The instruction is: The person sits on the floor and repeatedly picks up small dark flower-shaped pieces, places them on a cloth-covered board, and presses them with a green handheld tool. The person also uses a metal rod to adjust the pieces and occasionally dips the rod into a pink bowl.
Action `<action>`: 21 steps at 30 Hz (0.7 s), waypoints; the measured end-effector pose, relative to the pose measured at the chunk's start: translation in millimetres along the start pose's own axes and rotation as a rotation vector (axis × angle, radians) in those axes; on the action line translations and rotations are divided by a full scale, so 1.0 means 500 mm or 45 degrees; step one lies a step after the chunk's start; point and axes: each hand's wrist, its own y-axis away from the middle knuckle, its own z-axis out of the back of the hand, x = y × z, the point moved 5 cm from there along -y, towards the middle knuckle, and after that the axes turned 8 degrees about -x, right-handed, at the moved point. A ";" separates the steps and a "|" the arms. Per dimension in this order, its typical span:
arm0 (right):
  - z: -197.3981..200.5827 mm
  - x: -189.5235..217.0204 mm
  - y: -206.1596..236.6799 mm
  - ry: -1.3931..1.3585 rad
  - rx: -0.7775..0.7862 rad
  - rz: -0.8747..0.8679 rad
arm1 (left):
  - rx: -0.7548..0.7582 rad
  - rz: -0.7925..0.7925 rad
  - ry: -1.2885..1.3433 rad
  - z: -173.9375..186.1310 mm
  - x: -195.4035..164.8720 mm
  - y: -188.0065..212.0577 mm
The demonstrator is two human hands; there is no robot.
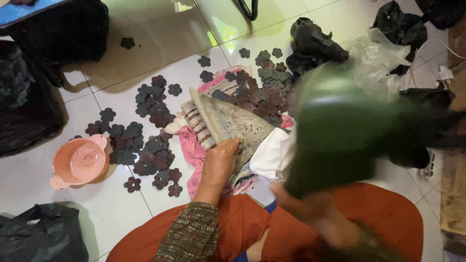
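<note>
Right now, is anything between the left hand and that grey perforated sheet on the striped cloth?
Nothing visible: the left hand already rests on the grey perforated sheet, fingers at its lower edge. The right hand is blurred, holding a blurred green object off to the right, not between them.

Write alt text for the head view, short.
Seen from above, a seated person's left hand presses a grey perforated cone-shaped sheet onto folded cloths, while the right hand swings a blurred green object. Dark flower-shaped cutouts are scattered over the white tiled floor, beside a pink bowl and black bags.
</note>
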 end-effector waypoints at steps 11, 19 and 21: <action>0.013 -0.045 -0.020 -0.398 0.144 -0.560 | 0.008 -0.029 -0.006 0.006 -0.011 -0.001; -0.037 -0.019 -0.002 -0.108 -0.006 -0.091 | 0.062 0.026 -0.017 0.000 -0.005 -0.004; -0.083 -0.040 0.005 -0.196 0.208 -0.290 | 0.058 0.005 0.004 0.006 -0.008 -0.004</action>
